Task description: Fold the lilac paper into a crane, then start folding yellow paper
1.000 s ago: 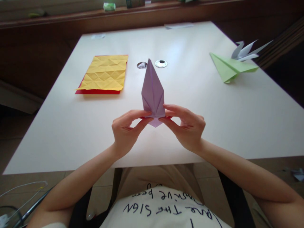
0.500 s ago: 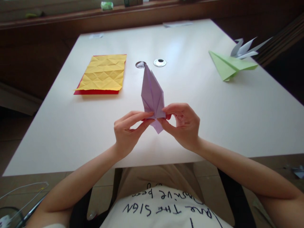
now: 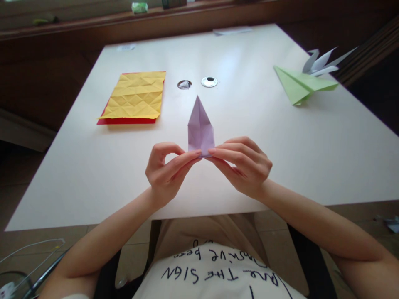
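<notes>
A folded piece of purple origami paper (image 3: 200, 126) is held up over the near part of the table, its pointed tip facing away from me. My left hand (image 3: 166, 168) pinches its near left edge between thumb and fingers. On the near right edge, my right hand (image 3: 245, 164) pinches it the same way, the two sets of fingertips almost meeting along the bottom fold. The paper's underside and the thumb tips are mostly hidden.
Creased yellow paper (image 3: 135, 95) lies on a red sheet (image 3: 127, 121) at the left of the white table (image 3: 102, 166). At the right sit a green folded paper (image 3: 304, 85) and a white paper crane (image 3: 321, 64). Two round cable holes (image 3: 209, 82) are beyond my hands.
The lower purple point that hung below my fingers no longer shows. The paper looks shorter, its tip nearer to me, and my fingers now pinch along the bottom edge.
</notes>
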Demonstrator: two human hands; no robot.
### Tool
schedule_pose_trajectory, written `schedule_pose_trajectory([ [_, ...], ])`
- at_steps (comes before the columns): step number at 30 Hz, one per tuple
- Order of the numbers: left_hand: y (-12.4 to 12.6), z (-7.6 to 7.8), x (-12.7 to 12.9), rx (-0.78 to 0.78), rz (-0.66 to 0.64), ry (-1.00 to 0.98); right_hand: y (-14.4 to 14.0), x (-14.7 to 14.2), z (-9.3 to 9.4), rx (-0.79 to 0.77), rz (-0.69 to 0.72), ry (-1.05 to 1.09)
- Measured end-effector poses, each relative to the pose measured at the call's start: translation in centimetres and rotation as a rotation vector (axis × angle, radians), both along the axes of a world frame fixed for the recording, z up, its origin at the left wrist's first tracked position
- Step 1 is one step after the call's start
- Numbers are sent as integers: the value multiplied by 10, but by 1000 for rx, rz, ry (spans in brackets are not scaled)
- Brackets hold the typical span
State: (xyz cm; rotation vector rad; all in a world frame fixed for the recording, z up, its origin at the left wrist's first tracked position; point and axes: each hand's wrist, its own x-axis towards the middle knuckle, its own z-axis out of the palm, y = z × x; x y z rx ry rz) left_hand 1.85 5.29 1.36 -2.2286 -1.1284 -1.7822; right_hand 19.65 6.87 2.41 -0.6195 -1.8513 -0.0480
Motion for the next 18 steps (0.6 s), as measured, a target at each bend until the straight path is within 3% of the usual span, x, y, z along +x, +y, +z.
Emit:
schedule_pose_trajectory([
  [2,0,0,0,-13,-4,-24,0,-1,0,15,-38,24],
  [4,0,0,1,-85,-112,-44,-2,-2,0,-37,-15,47],
  [8,-3,-3,5,-366,-325,-161,-3,-6,-5,-364,163,158],
  [13,1,-2,7,-786,-418,-408,3,-7,-7,-743,279,405],
  [18,8,1,6,-875,-388,-563,9,-2,0,-983,462,362],
])
